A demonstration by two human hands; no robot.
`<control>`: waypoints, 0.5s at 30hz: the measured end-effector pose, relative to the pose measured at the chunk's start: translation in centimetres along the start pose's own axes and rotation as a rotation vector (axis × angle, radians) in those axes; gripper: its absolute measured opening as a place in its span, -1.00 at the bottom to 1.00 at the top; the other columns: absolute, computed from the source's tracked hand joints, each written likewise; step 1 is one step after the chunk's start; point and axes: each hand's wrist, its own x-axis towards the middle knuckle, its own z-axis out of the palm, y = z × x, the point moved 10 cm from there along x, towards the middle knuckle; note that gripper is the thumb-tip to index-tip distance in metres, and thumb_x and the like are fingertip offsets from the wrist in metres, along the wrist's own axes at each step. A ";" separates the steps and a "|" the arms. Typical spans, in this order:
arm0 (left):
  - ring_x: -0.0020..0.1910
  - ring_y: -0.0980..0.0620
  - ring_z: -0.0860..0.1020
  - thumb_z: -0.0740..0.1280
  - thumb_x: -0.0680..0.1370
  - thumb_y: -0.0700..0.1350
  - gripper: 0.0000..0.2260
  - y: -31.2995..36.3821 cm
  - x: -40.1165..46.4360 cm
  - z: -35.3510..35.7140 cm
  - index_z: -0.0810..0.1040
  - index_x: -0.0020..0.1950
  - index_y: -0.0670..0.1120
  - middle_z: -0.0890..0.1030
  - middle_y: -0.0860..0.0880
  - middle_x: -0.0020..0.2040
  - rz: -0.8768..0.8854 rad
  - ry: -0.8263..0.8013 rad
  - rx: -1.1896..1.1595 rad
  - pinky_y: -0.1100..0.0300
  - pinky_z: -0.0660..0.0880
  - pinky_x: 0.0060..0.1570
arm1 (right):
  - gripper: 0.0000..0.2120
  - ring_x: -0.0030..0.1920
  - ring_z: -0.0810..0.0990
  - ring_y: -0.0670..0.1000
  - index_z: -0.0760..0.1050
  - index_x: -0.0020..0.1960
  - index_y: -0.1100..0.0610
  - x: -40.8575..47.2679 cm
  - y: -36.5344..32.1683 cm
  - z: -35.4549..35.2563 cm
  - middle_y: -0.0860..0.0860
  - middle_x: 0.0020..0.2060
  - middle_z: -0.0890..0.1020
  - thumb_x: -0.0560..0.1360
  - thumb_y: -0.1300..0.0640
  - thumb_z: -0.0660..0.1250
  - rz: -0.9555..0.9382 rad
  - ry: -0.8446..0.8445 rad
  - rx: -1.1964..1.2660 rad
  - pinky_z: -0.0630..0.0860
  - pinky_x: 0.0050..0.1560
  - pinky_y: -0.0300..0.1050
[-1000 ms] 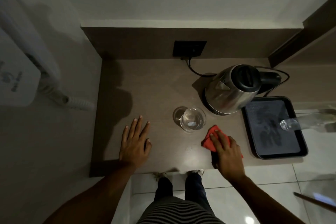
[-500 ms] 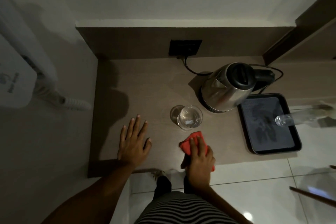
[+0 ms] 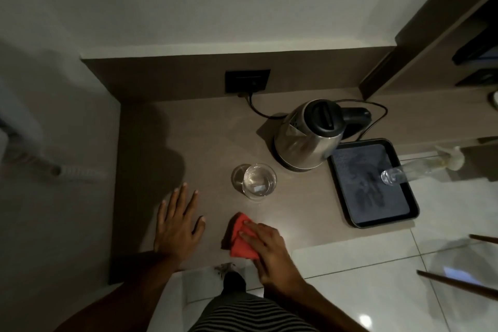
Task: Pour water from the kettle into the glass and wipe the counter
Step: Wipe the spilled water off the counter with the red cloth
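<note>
A steel kettle (image 3: pixel 307 140) with a black lid stands on its base at the back right of the brown counter (image 3: pixel 210 137). In front of it a clear glass (image 3: pixel 258 180) holds water. My right hand (image 3: pixel 269 248) presses a folded red cloth (image 3: pixel 239 237) flat on the counter near the front edge, below the glass. My left hand (image 3: pixel 177 224) lies flat on the counter with fingers spread, left of the cloth, holding nothing.
A black tray (image 3: pixel 350 213) with a dark liner sits right of the kettle, a clear bottle (image 3: pixel 404 172) lying over its far edge. A black socket (image 3: pixel 247 81) with the kettle's cord is on the back panel. Tiled floor lies below the counter's front edge.
My right hand has slid the red cloth leftward along the front of the counter, from beside the tray to below the glass. My left hand has stayed in place.
</note>
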 end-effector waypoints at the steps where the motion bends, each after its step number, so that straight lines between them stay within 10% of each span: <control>1: 0.55 -0.12 0.13 -0.11 0.59 0.25 -0.39 0.0 0.0 0.0 0.22 0.55 -0.02 0.15 -0.13 0.59 0.001 -0.008 0.010 -0.14 0.05 0.46 | -0.43 0.38 0.28 0.05 0.32 0.47 -0.03 -0.8 0.8 -1.6 -0.11 0.50 0.28 0.47 0.16 0.30 -0.007 0.034 0.000 0.29 0.33 -0.02; 10: 0.57 -0.11 0.04 -0.10 0.54 0.39 -0.29 -0.1 0.1 0.4 0.15 0.57 -0.01 0.06 -0.11 0.61 0.000 -0.047 0.012 -0.14 -0.03 0.49 | -0.45 0.32 0.33 0.32 0.29 0.47 0.14 -4.2 15.6 -18.0 0.21 0.44 0.34 0.49 0.10 0.18 0.460 0.445 -0.167 0.32 0.31 0.34; 15: 0.58 -0.11 0.02 -0.10 0.53 0.41 -0.26 -0.1 0.2 0.6 0.13 0.58 0.00 0.04 -0.10 0.62 -0.015 -0.070 0.018 -0.16 0.00 0.49 | -0.28 0.41 0.23 0.39 0.16 0.53 0.14 -1.9 22.2 -18.9 0.23 0.52 0.18 0.54 -0.29 -0.10 0.697 0.273 -0.274 0.23 0.33 0.39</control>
